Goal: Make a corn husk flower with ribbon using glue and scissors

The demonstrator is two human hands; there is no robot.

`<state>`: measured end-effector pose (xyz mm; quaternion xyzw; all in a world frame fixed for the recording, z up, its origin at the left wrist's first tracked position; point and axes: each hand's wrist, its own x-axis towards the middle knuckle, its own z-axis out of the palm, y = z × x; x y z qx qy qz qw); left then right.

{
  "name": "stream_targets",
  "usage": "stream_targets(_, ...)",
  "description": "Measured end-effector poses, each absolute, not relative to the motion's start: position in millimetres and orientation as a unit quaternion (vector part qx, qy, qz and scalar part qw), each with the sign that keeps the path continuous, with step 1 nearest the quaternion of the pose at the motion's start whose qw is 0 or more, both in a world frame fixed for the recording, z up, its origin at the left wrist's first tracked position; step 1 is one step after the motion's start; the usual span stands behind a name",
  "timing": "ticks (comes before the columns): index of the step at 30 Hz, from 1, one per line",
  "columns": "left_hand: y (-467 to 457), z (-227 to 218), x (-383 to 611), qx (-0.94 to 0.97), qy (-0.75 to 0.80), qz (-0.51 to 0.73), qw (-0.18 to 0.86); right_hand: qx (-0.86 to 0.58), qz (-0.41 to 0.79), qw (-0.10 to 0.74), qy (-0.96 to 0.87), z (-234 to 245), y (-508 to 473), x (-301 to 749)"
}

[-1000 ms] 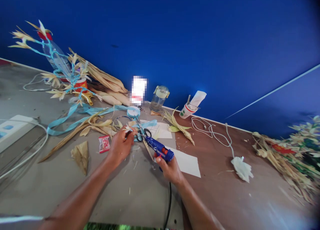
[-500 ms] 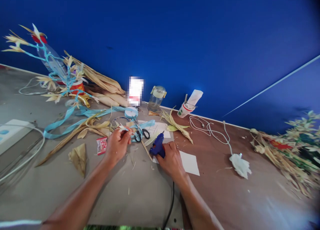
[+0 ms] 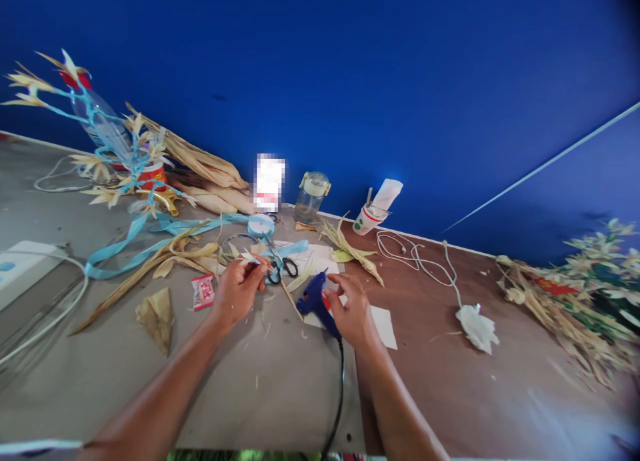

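My left hand (image 3: 235, 291) is closed in a pinch on a small pale piece of corn husk (image 3: 249, 255); its fingers hide part of it. A blue glue gun (image 3: 314, 294) lies on white paper, its black cord trailing to the front edge. Just right of the gun, my right hand (image 3: 354, 307) holds nothing, with thumb and fingers apart. Black-handled scissors (image 3: 289, 267) lie beyond my left hand, beside a roll of light blue ribbon (image 3: 261, 225). A thin stick (image 3: 291, 299) lies between my hands.
At the left stand a blue-wrapped branch with husk flowers (image 3: 135, 161) and a plastic bottle (image 3: 100, 121). A lidded jar (image 3: 311, 197) and a paper cup (image 3: 367, 219) stand by the blue wall. A white cable (image 3: 425, 264) and dried husks (image 3: 555, 307) lie rightward.
My right hand has let go of the glue gun and lifted slightly, its fingers now apart. The gun's handle and cord have come into fuller view. My left hand has hardly moved.
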<state>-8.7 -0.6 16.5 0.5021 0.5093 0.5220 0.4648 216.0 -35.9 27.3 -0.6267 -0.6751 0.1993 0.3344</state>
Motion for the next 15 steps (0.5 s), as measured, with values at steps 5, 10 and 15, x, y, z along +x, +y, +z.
stream_targets(5, -5.4, 22.2, -3.0, 0.506, 0.482, 0.521, 0.490, -0.518, 0.415, 0.438, -0.606, 34.9, -33.9, 184.6)
stream_targets(10, -9.2, 27.7, -0.4, 0.509, 0.471, 0.510, 0.510, -0.478, 0.456, 0.461, -0.592, 35.2, -31.7, 157.6)
stream_targets(15, -10.1, 27.7, -0.5, 0.515, 0.470, 0.510, 0.504, -0.488, 0.490, 0.479, -0.540, 29.8, -31.6, 147.8)
